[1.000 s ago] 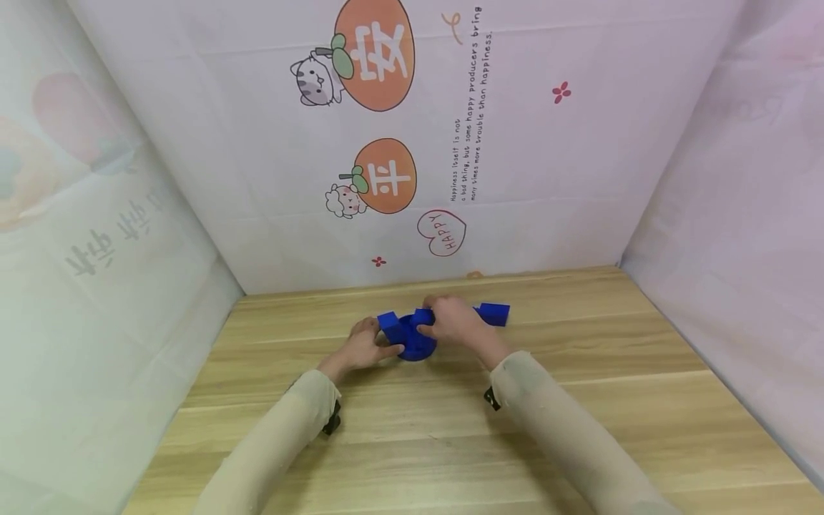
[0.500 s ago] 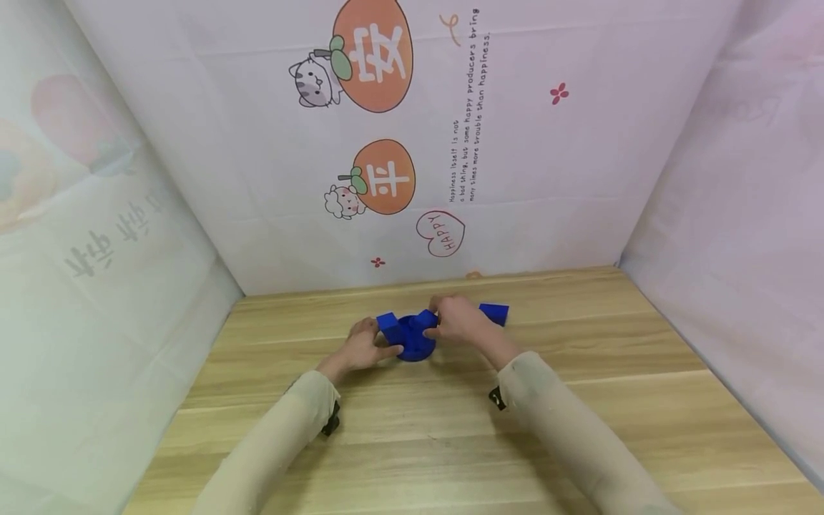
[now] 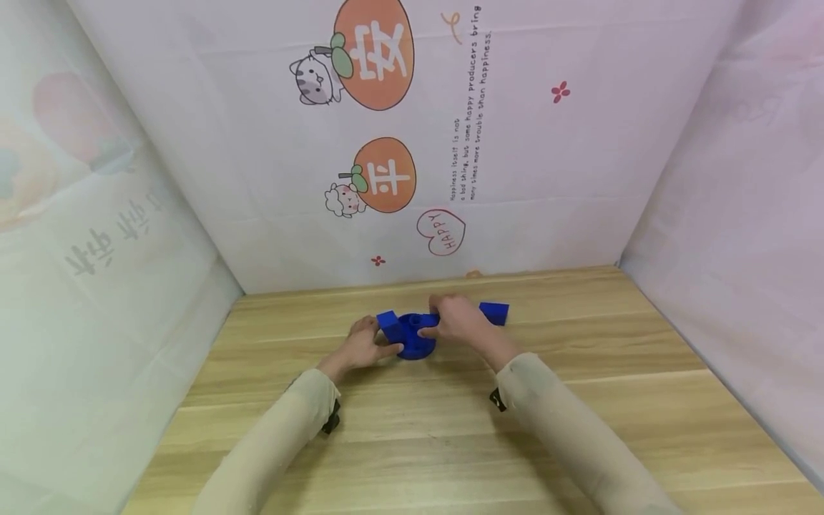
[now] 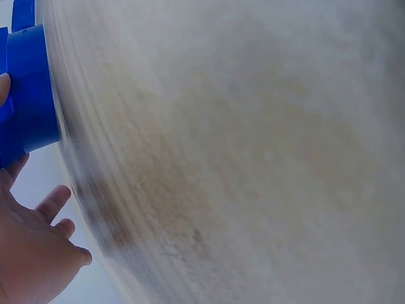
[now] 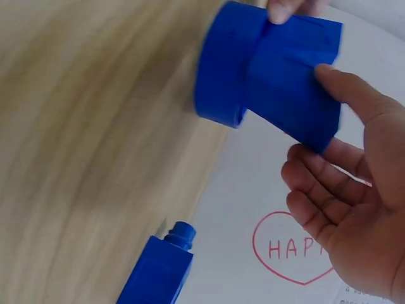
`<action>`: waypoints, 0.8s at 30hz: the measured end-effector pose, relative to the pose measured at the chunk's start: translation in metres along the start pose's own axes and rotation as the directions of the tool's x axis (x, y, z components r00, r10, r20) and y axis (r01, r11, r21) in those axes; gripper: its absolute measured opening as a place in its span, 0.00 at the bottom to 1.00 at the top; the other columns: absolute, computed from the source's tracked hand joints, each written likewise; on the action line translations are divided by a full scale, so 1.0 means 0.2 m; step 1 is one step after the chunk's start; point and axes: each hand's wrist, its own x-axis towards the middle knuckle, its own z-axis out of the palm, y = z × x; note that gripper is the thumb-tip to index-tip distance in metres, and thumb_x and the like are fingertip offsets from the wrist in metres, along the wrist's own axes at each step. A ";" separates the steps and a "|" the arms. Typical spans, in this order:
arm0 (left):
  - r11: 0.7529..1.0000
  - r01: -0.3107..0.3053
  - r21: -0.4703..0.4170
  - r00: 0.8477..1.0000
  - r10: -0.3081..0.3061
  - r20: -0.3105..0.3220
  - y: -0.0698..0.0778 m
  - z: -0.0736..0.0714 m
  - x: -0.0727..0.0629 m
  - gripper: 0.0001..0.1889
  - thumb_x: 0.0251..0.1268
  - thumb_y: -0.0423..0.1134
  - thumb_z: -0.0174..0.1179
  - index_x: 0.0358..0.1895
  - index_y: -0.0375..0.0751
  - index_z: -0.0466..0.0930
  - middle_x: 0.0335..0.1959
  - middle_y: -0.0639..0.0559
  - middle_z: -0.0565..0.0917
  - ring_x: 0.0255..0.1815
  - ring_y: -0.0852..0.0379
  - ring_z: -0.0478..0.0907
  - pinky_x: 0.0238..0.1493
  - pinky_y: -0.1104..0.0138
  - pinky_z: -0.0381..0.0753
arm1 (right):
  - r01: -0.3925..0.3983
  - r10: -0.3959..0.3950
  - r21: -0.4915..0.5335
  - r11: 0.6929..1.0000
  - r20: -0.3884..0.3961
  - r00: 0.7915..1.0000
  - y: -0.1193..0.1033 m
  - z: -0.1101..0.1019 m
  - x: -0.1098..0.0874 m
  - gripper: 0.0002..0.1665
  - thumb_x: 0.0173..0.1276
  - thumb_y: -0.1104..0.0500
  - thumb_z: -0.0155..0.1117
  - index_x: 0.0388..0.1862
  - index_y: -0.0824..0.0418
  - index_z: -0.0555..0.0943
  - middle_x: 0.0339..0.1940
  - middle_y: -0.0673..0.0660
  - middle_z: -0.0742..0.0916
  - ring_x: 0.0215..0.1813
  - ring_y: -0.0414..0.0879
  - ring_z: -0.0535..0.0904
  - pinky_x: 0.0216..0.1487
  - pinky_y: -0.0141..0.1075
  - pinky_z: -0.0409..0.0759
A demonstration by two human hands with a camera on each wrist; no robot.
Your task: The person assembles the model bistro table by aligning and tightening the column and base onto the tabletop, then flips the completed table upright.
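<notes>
A round blue base (image 3: pixel 420 346) with a raised rim sits near the back of the table. My left hand (image 3: pixel 362 349) grips its left side, the thumb at the front rim. A blue block (image 3: pixel 389 323) stands up at the base's left edge. Between thumb and fingers, my right hand (image 3: pixel 458 323) holds another blue block (image 5: pixel 294 85) over the base's right part; in the head view the hand partly hides it. The right wrist view shows this block overlapping the round base (image 5: pixel 226 66), with a fingertip of the other hand beside it.
A loose blue block (image 3: pixel 494 313) lies to the right of the right hand; its round ridged peg (image 5: pixel 182 234) shows in the right wrist view. Behind the wooden table (image 3: pixel 412 443) rises a printed white cloth (image 3: pixel 528 179), with more cloth at both sides.
The block in my right hand has tilted and turned, and a round ring shape now shows at its left. That hand has shifted slightly right; my left hand stays on the base.
</notes>
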 end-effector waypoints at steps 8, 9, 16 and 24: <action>1.000 -0.013 0.026 1.000 0.014 -0.021 0.00 -0.01 0.01 0.45 0.62 0.66 0.61 0.70 0.34 0.67 0.68 0.36 0.69 0.73 0.35 0.59 0.74 0.40 0.58 | 0.092 -0.090 -0.042 0.995 0.059 0.994 -0.01 0.00 -0.02 0.32 0.62 0.45 0.72 0.64 0.51 0.78 0.57 0.55 0.87 0.55 0.51 0.84 0.56 0.47 0.83; 1.000 -0.006 0.025 1.000 0.007 -0.023 0.00 -0.01 0.01 0.45 0.62 0.66 0.62 0.70 0.34 0.67 0.68 0.36 0.69 0.74 0.35 0.59 0.74 0.40 0.57 | 0.110 -0.107 -0.047 0.993 0.071 0.992 -0.01 -0.01 -0.03 0.33 0.62 0.47 0.72 0.65 0.50 0.77 0.58 0.55 0.86 0.57 0.52 0.83 0.58 0.48 0.82; 0.999 0.015 0.033 1.000 -0.015 -0.014 0.01 -0.02 0.02 0.44 0.61 0.65 0.63 0.71 0.34 0.67 0.70 0.37 0.68 0.75 0.36 0.57 0.75 0.42 0.57 | 0.142 -0.136 -0.044 0.989 0.109 0.985 -0.01 -0.04 -0.03 0.32 0.62 0.45 0.73 0.63 0.55 0.80 0.58 0.56 0.87 0.58 0.54 0.84 0.61 0.48 0.80; 0.999 0.009 0.036 1.000 -0.009 -0.002 0.02 -0.02 0.00 0.46 0.64 0.62 0.61 0.74 0.30 0.61 0.72 0.36 0.66 0.77 0.35 0.55 0.76 0.41 0.53 | 0.126 -0.123 -0.030 0.992 0.077 0.989 -0.01 -0.02 -0.03 0.33 0.59 0.41 0.75 0.58 0.57 0.83 0.45 0.56 0.90 0.43 0.45 0.85 0.50 0.42 0.85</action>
